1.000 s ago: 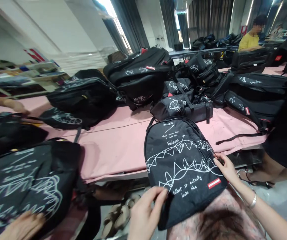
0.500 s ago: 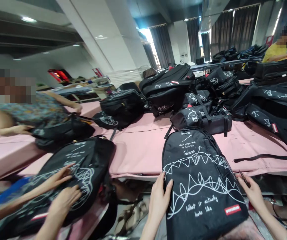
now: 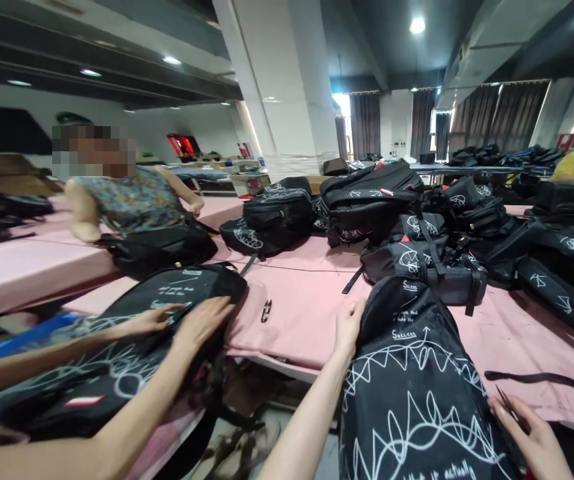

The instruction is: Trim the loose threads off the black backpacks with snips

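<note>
A black backpack (image 3: 417,373) with white scribbled lines and lettering stands tilted in front of me at the table's edge. My left hand (image 3: 351,327) is closed on its upper left edge, the fingertips partly hidden behind the fabric. Low at the pack's right side, my right hand (image 3: 529,430) holds a pair of dark thread snips (image 3: 505,402), pointed tips upward. Part of that hand rests by the side of the pack. A second pair of thread snips (image 3: 266,311) lies on the pink table, left of my left hand.
A co-worker's hands (image 3: 201,323) lie on another printed backpack (image 3: 131,360) at my left. Across the pink table (image 3: 297,287), a person in a floral top (image 3: 129,200) handles a black bag (image 3: 167,247). More black backpacks (image 3: 367,200) are heaped ahead. A strap (image 3: 541,379) lies at right.
My left hand has moved up the backpack's left edge, and the pack's top now bends. The view has shifted left. The co-worker's nearer hand has moved toward the top of the other pack.
</note>
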Available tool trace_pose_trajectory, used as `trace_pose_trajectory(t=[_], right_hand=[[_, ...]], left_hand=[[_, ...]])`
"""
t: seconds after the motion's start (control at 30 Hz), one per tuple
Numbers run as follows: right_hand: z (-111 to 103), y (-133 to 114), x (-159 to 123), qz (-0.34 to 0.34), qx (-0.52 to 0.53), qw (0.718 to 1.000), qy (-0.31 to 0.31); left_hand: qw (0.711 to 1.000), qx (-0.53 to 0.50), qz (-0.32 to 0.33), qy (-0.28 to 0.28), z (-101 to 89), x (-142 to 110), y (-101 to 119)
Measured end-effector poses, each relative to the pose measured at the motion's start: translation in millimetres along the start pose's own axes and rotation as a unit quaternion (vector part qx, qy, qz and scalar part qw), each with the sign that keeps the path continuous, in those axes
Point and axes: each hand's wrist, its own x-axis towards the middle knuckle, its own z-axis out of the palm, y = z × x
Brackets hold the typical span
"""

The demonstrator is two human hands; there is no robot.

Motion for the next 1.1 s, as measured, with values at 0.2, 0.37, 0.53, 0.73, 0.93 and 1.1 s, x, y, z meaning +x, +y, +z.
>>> trace_pose_trajectory(t=[0.2,0.37,0.53,0.73,0.93,1.1], right_hand=[[51,-94,7,-0.122,-0.004,0.99,-0.069],[104,-151,13,-0.165,0.089,0.98,-0.061],[131,-167,18,-0.116,0.182,0.971,-0.104],[138,-156,13,-0.125,0.203,0.959,-0.153],[133,-158,25,-0.281,0.092,0.955,0.02],[128,-164,34,-0.368,-0.004,0.93,0.009]], left_hand=[[0.995,0.039,0.086,-0.042,11.6,-61,20],[0.988,0.072,0.117,-0.073,16.3,-99,39],[0.989,0.052,0.081,-0.108,12.0,-104,45],[0.99,0.043,0.059,-0.12,9.5,-78,44],[0.989,0.046,0.088,-0.114,18.5,-68,45],[0.996,-0.008,0.027,-0.086,26.4,-77,47]])
